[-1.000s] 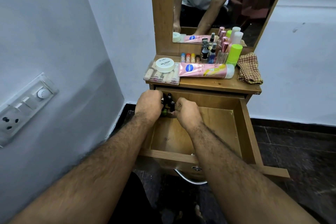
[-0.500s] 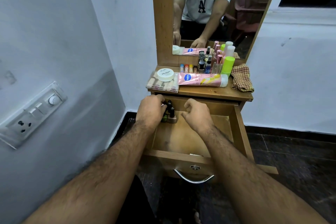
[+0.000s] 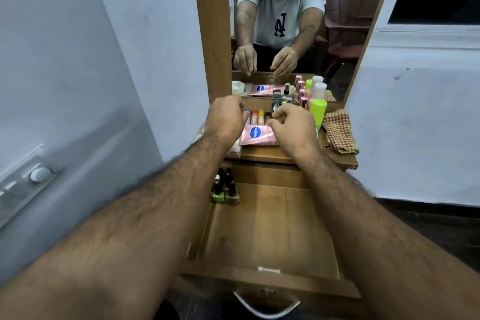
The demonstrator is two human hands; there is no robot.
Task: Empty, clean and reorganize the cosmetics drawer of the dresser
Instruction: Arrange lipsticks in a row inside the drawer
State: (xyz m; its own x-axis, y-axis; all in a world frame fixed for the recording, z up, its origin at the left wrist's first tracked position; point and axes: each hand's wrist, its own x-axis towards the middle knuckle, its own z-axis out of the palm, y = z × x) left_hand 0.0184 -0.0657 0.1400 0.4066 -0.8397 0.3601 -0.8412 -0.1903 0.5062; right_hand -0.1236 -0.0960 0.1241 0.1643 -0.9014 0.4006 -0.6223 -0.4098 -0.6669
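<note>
The dresser's wooden drawer [image 3: 270,231] is pulled out below me, bare except for several small nail polish bottles [image 3: 225,189] in its back left corner. My left hand [image 3: 225,120] and my right hand [image 3: 294,126] hover over the dresser top [image 3: 262,156], both with fingers curled. Between them stands a row of small lip balm tubes [image 3: 257,117] with blue, orange and yellow caps. My left fingers are beside the blue-capped tube. My right thumb and forefinger pinch next to the dark tube; whether they grip it is hidden. A pink cream tube [image 3: 259,135] lies under my hands.
A lime-green bottle [image 3: 318,109], pink-capped perfume bottles [image 3: 302,97] and a checked cloth [image 3: 339,132] sit at the right of the top. A clear box [image 3: 235,148] is at its left edge. The mirror [image 3: 298,21] stands behind. A wall with a switch panel [image 3: 28,182] runs close on the left.
Both hands have risen out of the drawer's back left corner to the dresser top. The nail polish bottles stay standing in the drawer. My view has tilted upward.
</note>
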